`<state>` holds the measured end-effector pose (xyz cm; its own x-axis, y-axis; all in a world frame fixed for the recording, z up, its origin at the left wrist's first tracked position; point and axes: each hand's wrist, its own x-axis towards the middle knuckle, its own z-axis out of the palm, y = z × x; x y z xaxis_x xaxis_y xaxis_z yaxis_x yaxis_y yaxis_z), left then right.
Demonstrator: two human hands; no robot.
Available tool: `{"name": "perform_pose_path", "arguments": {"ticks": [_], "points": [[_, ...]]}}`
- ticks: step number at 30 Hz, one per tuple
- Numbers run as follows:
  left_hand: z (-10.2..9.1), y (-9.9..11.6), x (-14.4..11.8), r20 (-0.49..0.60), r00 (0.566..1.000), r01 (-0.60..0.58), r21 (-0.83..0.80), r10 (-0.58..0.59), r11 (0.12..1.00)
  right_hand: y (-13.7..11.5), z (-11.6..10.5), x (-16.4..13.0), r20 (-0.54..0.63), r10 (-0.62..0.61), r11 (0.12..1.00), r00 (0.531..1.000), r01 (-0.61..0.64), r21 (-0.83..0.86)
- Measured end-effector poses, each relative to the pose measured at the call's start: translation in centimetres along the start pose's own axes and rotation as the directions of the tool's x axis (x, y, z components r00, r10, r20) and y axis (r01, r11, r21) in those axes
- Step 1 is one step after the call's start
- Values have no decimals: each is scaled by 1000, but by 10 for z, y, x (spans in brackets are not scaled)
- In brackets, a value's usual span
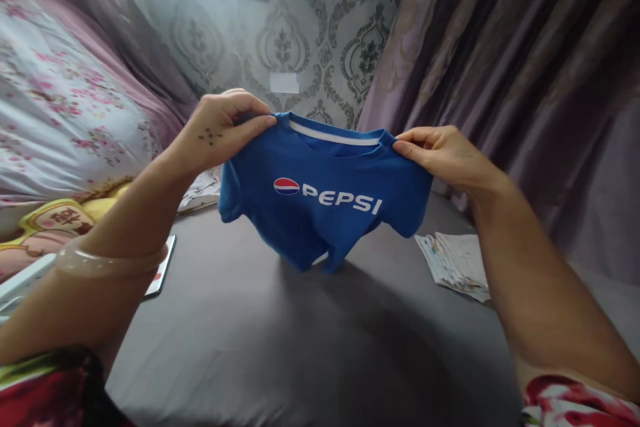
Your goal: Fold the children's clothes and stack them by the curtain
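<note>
A small blue T-shirt with a white collar band and a white "PEPSI" print hangs in front of me, its lower hem brushing the grey bed sheet. My left hand pinches the shirt's left shoulder. My right hand pinches the right shoulder. The shirt is held spread between both hands, front side facing me. A pale bangle sits on my left forearm.
A floral quilt is piled at the left. A folded light patterned cloth lies on the sheet at the right. A flat dark-edged item lies under my left arm. Purple curtains hang at the right, patterned wallpaper behind.
</note>
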<state>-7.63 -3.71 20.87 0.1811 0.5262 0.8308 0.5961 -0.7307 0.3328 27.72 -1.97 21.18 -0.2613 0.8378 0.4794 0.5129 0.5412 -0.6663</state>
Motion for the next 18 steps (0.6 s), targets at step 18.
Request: {"name": "perform_pose_path", "arguments": {"ticks": [18], "points": [[38, -49, 26, -119, 930, 311, -252, -349, 916, 26, 12, 49, 1, -13, 999, 1000, 13, 49]]}}
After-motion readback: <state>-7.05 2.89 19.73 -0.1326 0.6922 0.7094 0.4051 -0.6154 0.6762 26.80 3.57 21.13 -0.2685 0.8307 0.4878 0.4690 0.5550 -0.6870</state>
